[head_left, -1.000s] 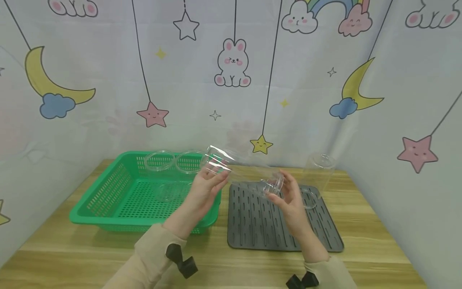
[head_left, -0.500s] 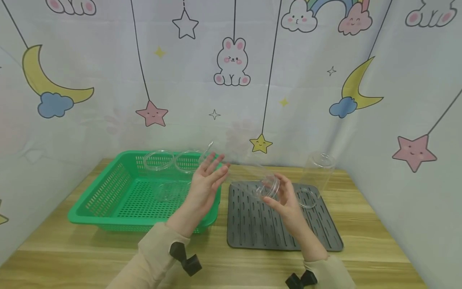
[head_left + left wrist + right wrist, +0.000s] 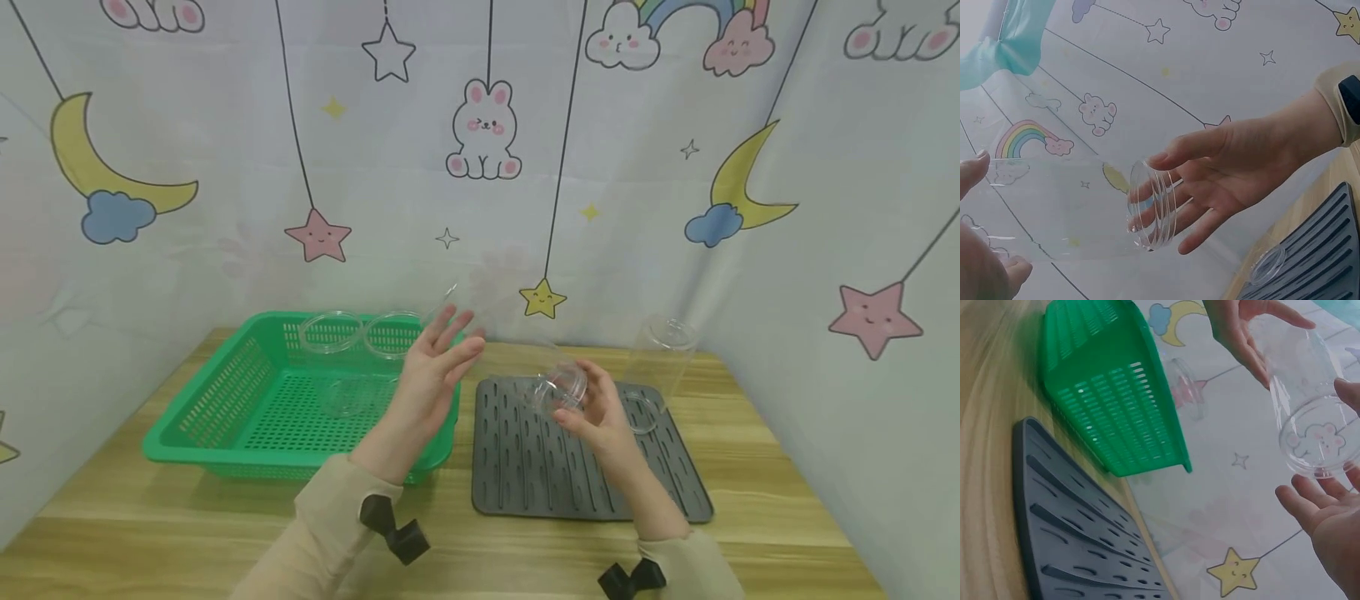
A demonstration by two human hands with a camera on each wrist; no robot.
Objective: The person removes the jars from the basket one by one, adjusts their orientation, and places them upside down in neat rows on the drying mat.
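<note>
While a clear container (image 3: 1079,209) is tilted in the air, left hand (image 3: 429,375) gripping one end, right hand (image 3: 602,410) the other, a second container (image 3: 660,367) already stands on the gray mat (image 3: 517,475); at least two others (image 3: 332,333) seem left in the green basket (image 3: 300,460).
</note>
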